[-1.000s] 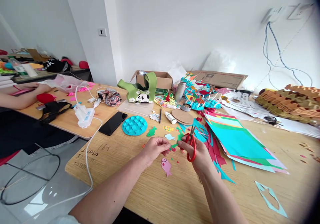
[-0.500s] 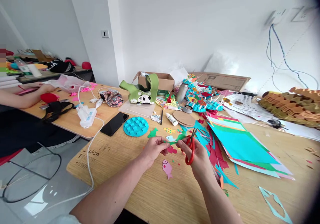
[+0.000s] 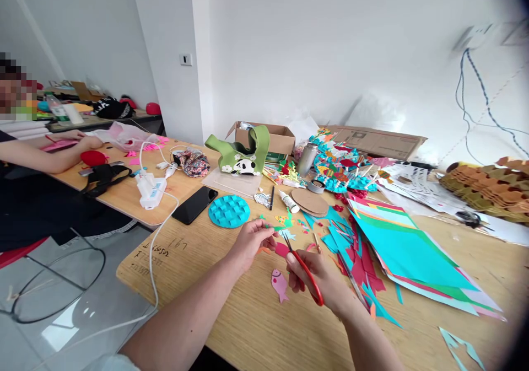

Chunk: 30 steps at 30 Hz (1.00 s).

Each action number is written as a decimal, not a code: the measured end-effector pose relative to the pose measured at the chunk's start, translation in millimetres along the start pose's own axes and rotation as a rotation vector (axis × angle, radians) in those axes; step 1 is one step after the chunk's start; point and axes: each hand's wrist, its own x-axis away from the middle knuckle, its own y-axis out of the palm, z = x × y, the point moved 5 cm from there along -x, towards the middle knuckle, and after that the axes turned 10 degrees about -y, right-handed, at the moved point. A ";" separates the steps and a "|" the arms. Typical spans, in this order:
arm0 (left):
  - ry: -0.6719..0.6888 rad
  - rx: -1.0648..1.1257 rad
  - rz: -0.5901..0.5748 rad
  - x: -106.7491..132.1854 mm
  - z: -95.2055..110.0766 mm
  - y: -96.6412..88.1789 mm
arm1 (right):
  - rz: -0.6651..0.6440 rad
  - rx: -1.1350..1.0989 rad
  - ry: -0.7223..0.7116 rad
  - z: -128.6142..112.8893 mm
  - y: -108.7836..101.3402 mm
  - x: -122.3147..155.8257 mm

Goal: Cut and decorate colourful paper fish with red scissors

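My left hand (image 3: 250, 241) is closed in a pinch on a small green paper cutout (image 3: 276, 228) above the wooden table (image 3: 264, 327). My right hand (image 3: 320, 278) grips red-handled scissors (image 3: 306, 272), blades pointing up and left toward the cutout. A pink paper fish (image 3: 280, 285) lies on the table just below and between my hands. Small fish cutouts (image 3: 285, 220) and paper scraps lie just beyond them.
A stack of coloured paper sheets (image 3: 407, 249) lies to the right, a teal woven disc (image 3: 228, 211) and black phone (image 3: 195, 205) to the left. Behind stand a green panda bag (image 3: 242, 155), a cardboard box, glue bottle (image 3: 287, 200). Another person's arm (image 3: 45, 156) rests at far left.
My right hand has dropped toward me and tilted the scissors from upright to slanting up-left. The view has shifted so things sit further right. My left hand still pinches the green piece.
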 end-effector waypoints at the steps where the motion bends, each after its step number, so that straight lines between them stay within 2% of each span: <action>1: 0.003 -0.008 0.000 0.1 -0.1 0.2 | 0.010 -0.017 -0.005 2.4 3.0 -1.7; 6: 0.012 -0.053 0.025 0.5 -1.4 -0.3 | 0.057 -0.085 -0.012 10.3 14.2 -9.5; 13: -0.010 -0.071 0.088 2.7 -2.9 -1.8 | 0.103 -0.069 0.003 13.2 14.9 -11.8; 24: -0.022 -0.148 0.093 3.7 -4.0 0.1 | 0.140 -0.103 0.006 16.5 16.3 -13.7; 30: -0.016 -0.111 0.074 1.6 -8.0 -0.5 | 0.135 -0.166 0.014 14.4 18.7 -12.6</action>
